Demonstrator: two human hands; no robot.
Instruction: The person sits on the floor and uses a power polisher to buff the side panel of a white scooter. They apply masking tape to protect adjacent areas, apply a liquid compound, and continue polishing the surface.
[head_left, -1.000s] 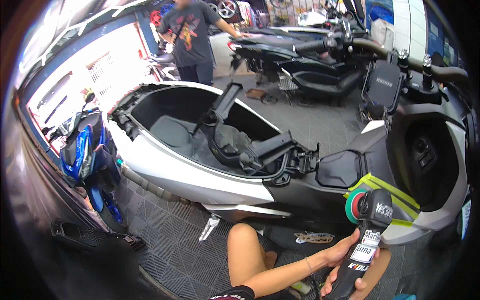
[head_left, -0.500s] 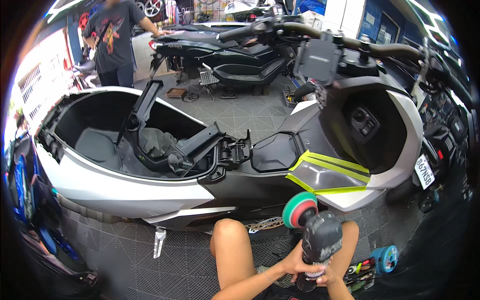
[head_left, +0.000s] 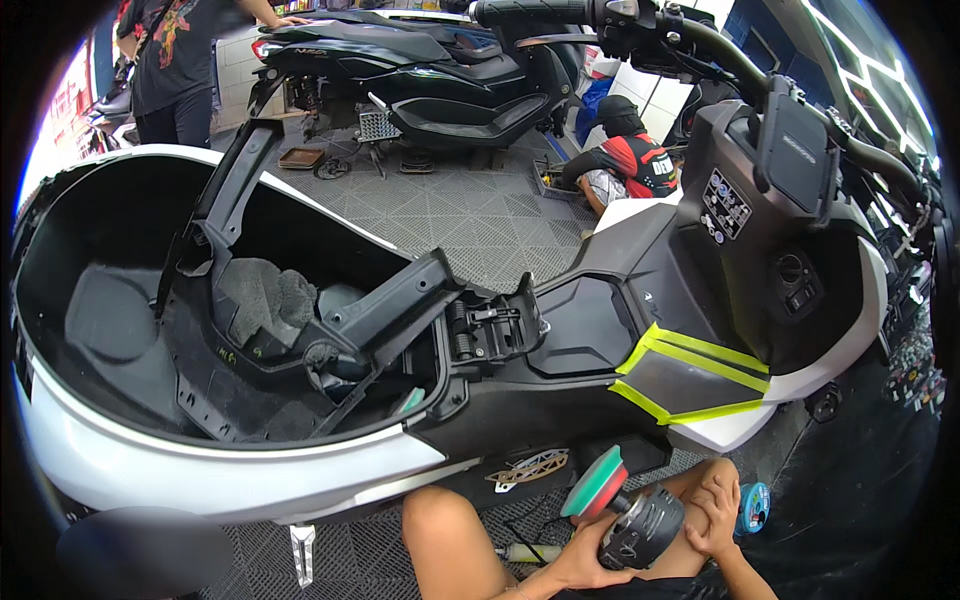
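In my left hand (head_left: 582, 556) is a black cordless polisher (head_left: 645, 528), held low over my lap. Its round foam pad (head_left: 597, 483), green with a red backing, tilts up toward the scooter's side. My right hand (head_left: 714, 516) lies on my right knee with its fingers spread, holding nothing. Past my knees stands a white and dark grey scooter (head_left: 250, 472) with its seat area exposed. Yellow-green tape (head_left: 712, 411) frames a glossy dark panel (head_left: 695, 382) on its floorboard. A grey cloth (head_left: 262, 298) is in the storage well.
Beside my right knee stands a blue round container (head_left: 754, 508). Another dark scooter (head_left: 465, 120) is parked behind, with a standing person (head_left: 175, 70) at its tail. A second person (head_left: 628, 160) crouches beyond the floorboard. A kickstand-like silver peg (head_left: 302, 553) sticks down at lower left.
My right hand has left the polisher and come to my right knee. The polisher has sunk lower, its pad turned more edge-on. My view has shifted, bringing the crouching person into fuller sight.
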